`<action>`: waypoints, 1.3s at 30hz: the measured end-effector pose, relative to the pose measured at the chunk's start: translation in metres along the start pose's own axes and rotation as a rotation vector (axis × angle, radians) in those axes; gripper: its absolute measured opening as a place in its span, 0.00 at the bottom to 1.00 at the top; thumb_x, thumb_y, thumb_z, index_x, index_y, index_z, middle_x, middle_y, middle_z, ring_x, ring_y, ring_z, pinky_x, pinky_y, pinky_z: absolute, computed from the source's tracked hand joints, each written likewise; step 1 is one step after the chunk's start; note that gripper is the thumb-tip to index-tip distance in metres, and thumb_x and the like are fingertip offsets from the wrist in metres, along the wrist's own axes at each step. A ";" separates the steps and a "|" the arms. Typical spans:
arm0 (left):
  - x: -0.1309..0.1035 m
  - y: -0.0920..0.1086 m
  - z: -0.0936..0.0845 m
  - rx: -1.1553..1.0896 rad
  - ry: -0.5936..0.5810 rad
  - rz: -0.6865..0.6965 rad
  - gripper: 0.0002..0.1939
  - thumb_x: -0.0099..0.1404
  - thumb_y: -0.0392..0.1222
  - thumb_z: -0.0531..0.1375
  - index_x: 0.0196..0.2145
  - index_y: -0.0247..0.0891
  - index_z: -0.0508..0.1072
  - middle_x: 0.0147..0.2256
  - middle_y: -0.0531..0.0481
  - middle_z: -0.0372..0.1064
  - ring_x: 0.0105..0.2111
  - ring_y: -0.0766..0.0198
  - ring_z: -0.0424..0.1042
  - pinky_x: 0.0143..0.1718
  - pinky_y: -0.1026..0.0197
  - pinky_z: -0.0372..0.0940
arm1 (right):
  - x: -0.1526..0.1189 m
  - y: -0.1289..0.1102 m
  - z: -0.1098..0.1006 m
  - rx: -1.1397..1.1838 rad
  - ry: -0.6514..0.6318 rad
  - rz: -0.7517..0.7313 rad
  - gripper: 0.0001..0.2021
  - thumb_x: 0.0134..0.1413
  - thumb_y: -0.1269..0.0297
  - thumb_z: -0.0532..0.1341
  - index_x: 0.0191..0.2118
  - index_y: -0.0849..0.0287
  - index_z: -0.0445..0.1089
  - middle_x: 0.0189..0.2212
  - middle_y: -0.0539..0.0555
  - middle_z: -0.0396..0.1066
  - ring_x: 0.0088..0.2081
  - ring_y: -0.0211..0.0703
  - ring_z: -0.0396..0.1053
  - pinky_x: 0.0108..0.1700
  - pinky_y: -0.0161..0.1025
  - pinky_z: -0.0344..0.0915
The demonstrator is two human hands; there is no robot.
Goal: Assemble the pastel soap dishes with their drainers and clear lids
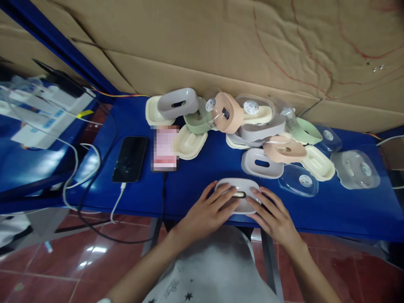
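Near the table's front edge lies a pale grey plastic soap dish (pixel 245 206), oval with a slot in its middle; something cream shows through the slot. My left hand (pixel 217 204) grips its left side, fingers laid across the dish up to the slot. On the right side, my right hand (pixel 268 206) holds the rim with bent fingers. My thumbs are partly hidden. Just behind it sits another grey soap dish (pixel 252 166), touched by no hand. A clear plastic lid (pixel 295 185) with a round label lies to the right of that one.
Soap dish parts in several colours are heaped at the back, among them a peach dish (pixel 232 113) and a cream tray (pixel 192 145). A clear lid (pixel 350 172) lies far right. A black phone (pixel 130 158) with a white cable and a blurred-screen phone (pixel 166 147) lie left.
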State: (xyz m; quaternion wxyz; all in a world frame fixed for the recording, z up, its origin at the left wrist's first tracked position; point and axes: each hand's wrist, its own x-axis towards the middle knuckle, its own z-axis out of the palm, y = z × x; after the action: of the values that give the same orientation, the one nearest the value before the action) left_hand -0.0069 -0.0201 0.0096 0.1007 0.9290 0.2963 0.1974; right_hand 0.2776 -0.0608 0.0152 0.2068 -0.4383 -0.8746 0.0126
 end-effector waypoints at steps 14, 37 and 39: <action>0.001 -0.008 -0.002 -0.031 -0.014 0.031 0.17 0.79 0.41 0.61 0.62 0.38 0.73 0.67 0.38 0.68 0.71 0.48 0.65 0.73 0.39 0.62 | -0.007 0.005 0.007 0.116 0.027 0.057 0.33 0.66 0.65 0.69 0.73 0.54 0.63 0.64 0.62 0.73 0.71 0.59 0.65 0.67 0.60 0.74; -0.015 -0.003 -0.008 -0.443 0.002 -0.254 0.47 0.72 0.40 0.70 0.77 0.48 0.48 0.71 0.34 0.58 0.70 0.42 0.62 0.67 0.33 0.68 | -0.046 -0.005 -0.017 0.114 0.273 0.302 0.31 0.64 0.70 0.69 0.70 0.48 0.69 0.59 0.59 0.77 0.59 0.58 0.75 0.59 0.56 0.74; -0.012 -0.001 -0.006 -0.482 -0.010 -0.253 0.50 0.72 0.42 0.70 0.78 0.51 0.43 0.72 0.34 0.57 0.71 0.42 0.61 0.67 0.32 0.68 | -0.031 -0.020 -0.009 0.145 0.234 0.242 0.33 0.63 0.71 0.71 0.71 0.49 0.68 0.59 0.59 0.76 0.60 0.58 0.74 0.59 0.55 0.75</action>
State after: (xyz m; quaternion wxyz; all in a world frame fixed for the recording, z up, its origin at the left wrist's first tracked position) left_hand -0.0186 -0.0261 0.0109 0.3442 0.8349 0.3539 0.2435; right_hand 0.2819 -0.0989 0.0168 0.3350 -0.5229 -0.7822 0.0493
